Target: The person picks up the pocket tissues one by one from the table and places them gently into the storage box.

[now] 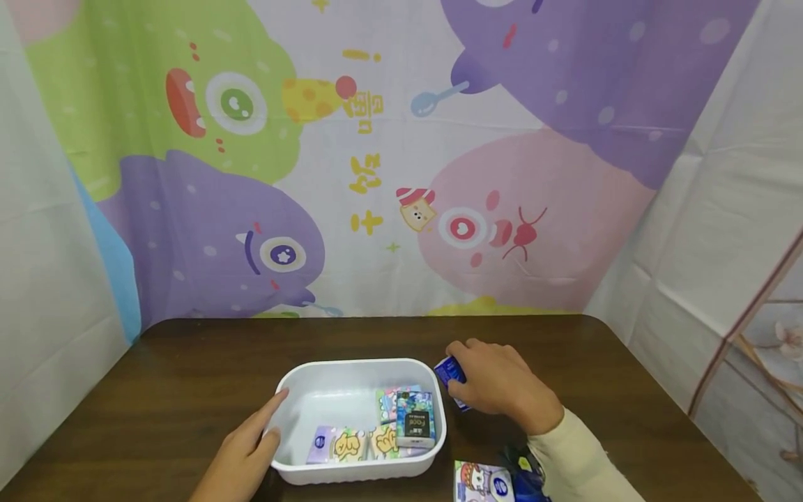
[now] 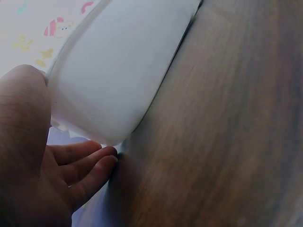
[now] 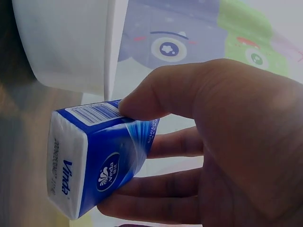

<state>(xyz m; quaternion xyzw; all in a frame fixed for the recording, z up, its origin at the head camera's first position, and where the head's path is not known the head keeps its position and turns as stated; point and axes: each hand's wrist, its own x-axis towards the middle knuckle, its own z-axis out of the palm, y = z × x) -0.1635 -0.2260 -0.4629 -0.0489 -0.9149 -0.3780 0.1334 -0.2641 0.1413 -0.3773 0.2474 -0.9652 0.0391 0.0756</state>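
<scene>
My right hand (image 1: 498, 382) pinches a small blue tissue pack (image 1: 450, 380) just outside the right wall of a white plastic basin (image 1: 295, 373). In the right wrist view, the thumb lies on the barcode side of the tissue pack (image 3: 109, 165) and the fingers on its other side; its white end reads "Vinda". My left hand (image 1: 245, 450) rests against the basin's left side, thumb and fingers extended along the wall. Several patterned tissue packs (image 1: 341, 444) lie inside the basin at right and front. A dark blue-green pack (image 1: 415, 418) marked "Face" sits on top of others.
Near the front edge, right of the basin, are a purple-and-white cartoon tissue pack (image 1: 477, 481) and a dark blue pack (image 1: 530, 481) partly hidden by the sleeve. Brown wooden table (image 1: 188, 376) extends to a cartoon-printed curtain (image 1: 389, 279) behind.
</scene>
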